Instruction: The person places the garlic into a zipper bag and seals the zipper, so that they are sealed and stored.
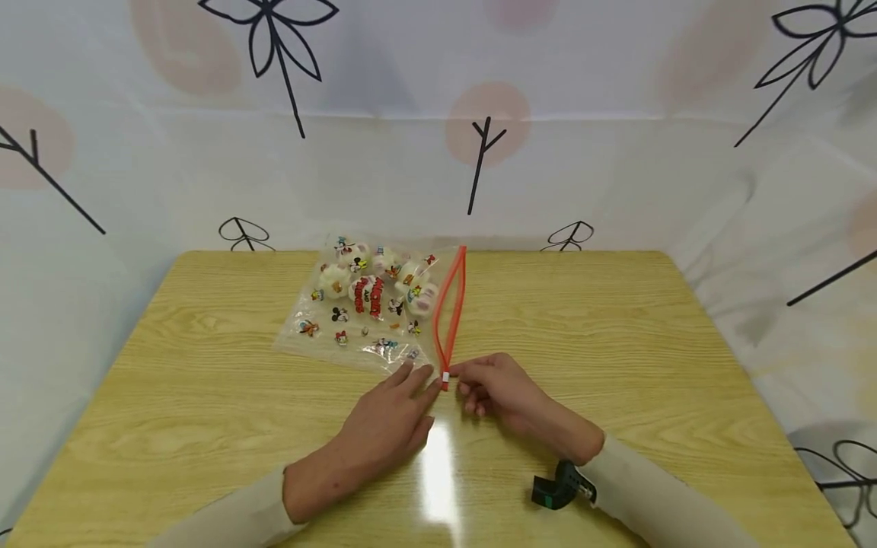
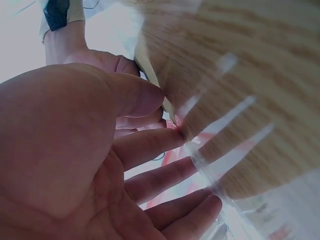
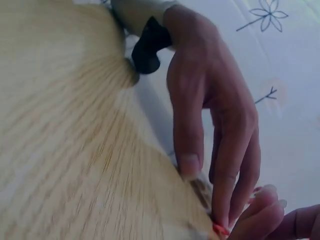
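Observation:
A clear zip bag (image 1: 322,346) printed with small cartoon figures lies flat, holding several pale rounded items (image 1: 336,280). Its red zip (image 1: 460,304) runs along the right side, with the two lips apart in a long loop. At the near end of the zip sits a white slider (image 1: 445,377). My left hand (image 1: 387,415) rests its spread, nearly straight fingers on the bag's near corner, beside the slider. From the other side, my right hand (image 1: 503,388) pinches at the slider with its fingertips; its other fingers are curled. The left wrist view shows the left fingertips (image 2: 175,137) along the bag's edge.
A glossy wood-grain table (image 1: 589,320) bears the bag near its far edge. Behind and around the table hangs white cloth (image 1: 384,167) with black plant drawings. A black wrist mount (image 1: 558,487) is strapped to the right forearm.

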`<action>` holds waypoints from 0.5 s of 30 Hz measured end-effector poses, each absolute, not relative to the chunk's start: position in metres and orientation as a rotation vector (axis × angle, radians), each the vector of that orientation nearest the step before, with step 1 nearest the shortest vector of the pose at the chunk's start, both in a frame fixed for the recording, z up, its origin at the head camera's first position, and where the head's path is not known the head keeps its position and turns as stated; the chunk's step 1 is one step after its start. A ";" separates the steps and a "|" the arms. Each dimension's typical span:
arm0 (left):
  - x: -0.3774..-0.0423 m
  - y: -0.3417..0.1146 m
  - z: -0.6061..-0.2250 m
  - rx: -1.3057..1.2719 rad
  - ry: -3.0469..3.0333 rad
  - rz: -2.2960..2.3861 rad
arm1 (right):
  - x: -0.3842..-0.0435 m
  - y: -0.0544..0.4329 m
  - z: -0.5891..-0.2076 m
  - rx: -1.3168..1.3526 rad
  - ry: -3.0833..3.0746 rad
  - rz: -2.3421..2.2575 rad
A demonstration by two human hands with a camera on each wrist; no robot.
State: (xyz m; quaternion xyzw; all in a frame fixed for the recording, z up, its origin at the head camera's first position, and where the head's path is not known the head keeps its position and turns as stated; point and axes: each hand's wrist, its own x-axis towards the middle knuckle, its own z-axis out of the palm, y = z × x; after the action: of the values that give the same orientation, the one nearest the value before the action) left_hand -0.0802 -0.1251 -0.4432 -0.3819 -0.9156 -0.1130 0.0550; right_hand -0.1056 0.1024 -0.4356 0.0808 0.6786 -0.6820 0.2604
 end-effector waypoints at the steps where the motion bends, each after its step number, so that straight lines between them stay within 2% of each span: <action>1: -0.080 -0.125 -0.443 -1.159 -2.786 -0.335 | -0.106 0.103 -0.436 0.195 1.847 -1.835; 15: -0.079 -0.124 -0.444 -1.145 -2.798 -0.288 | -0.121 0.101 -0.441 -0.102 2.050 -1.581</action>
State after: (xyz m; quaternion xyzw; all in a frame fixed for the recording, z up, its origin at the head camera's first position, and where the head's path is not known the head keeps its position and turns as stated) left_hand -0.0786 -0.1236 -0.4439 -0.3766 -0.9200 -0.0948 0.0521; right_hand -0.1206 0.1012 -0.4411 -0.0380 0.7615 -0.5871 0.2720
